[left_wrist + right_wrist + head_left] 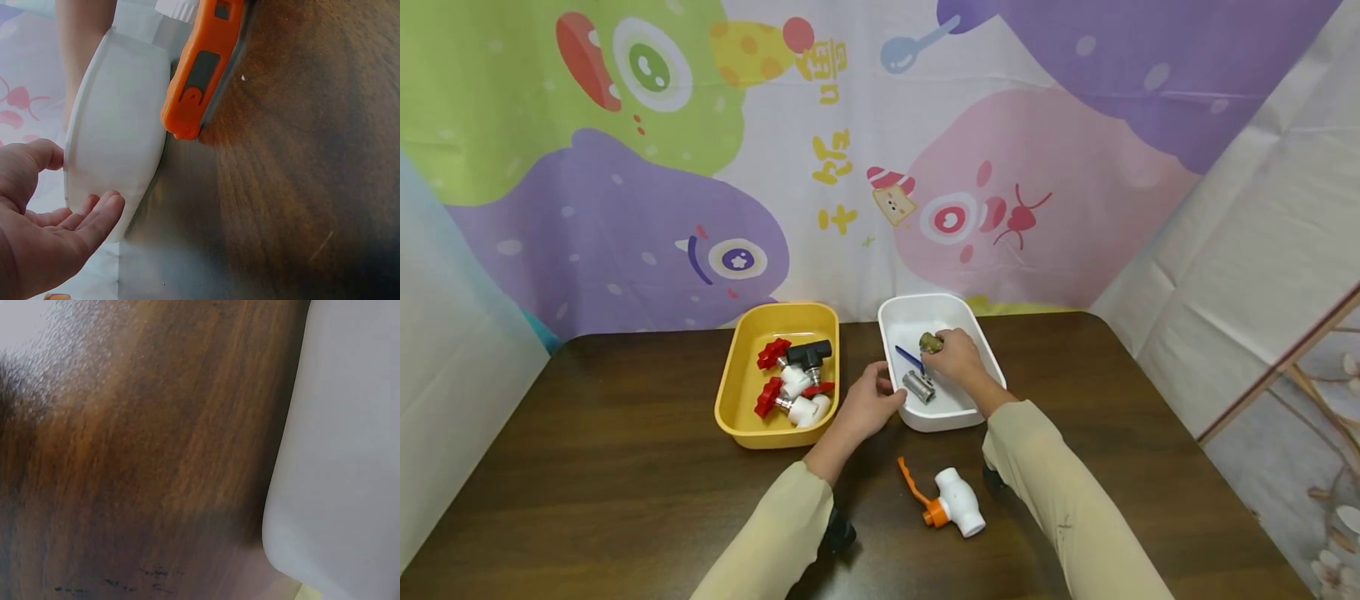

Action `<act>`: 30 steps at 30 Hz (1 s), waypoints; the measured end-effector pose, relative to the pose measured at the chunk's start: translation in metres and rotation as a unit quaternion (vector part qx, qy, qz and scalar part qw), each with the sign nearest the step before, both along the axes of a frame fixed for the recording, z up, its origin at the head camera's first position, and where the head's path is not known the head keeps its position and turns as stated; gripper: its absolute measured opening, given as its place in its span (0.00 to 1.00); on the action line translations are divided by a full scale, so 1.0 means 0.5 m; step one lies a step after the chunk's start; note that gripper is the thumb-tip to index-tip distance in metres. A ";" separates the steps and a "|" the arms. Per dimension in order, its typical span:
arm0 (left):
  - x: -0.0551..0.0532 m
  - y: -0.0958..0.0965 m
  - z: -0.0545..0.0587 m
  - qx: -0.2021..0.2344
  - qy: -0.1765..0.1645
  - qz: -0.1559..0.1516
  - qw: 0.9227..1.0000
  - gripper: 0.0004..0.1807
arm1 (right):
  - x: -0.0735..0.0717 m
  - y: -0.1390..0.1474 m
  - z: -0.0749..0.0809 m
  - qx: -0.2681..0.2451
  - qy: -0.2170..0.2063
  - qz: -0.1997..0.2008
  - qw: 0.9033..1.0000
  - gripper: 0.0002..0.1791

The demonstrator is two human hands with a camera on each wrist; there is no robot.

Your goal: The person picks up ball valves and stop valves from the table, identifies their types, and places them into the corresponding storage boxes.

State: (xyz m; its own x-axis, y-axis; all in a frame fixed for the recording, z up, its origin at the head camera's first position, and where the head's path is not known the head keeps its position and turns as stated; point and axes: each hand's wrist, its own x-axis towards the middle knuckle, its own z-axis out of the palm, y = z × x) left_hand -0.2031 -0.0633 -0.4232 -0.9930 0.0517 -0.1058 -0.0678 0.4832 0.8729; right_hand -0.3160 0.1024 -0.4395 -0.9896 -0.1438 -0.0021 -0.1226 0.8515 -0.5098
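Note:
My right hand [957,357] reaches into the white bin [966,410] and pinches a small brass-coloured fitting [931,342] above its floor. Below that fitting lies a silver metal ball valve [918,387] with a blue lever [909,358]. Only the bin's outer wall and the wood beside it show in the right wrist view. At the bin's left side is my left hand [870,402], its thumb right at the rim. Its fingers [103,219] lie loosely bent along the outer wall [119,119] in the left wrist view.
A yellow bin [727,390] stands to the left, holding several valves with red handwheels [767,397] and a black tee-shaped one [808,354]. Between my forearms, a white ball valve [959,502] with an orange handle [912,481] lies on the brown table [625,500]. A printed curtain hangs behind.

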 end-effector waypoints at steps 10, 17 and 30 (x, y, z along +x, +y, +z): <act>0.002 -0.001 -0.001 -0.004 0.006 -0.004 1.000 0.32 | 0.002 0.003 0.000 0.014 -0.018 0.007 1.000 0.32; 0.002 0.000 0.001 -0.009 0.003 -0.002 1.000 0.32 | 0.008 0.002 0.005 0.021 -0.020 0.005 1.000 0.32; 0.000 0.000 -0.001 -0.014 0.005 -0.003 1.000 0.32 | 0.001 0.009 0.001 0.026 -0.006 0.018 0.999 0.31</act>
State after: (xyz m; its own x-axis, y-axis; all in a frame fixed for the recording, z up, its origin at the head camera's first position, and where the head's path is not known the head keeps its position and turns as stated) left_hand -0.2029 -0.0633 -0.4234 -0.9938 0.0547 -0.0969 -0.0558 0.5081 0.8595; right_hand -0.3152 0.1067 -0.4389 -0.9836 -0.1792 -0.0218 -0.1485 0.8716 -0.4671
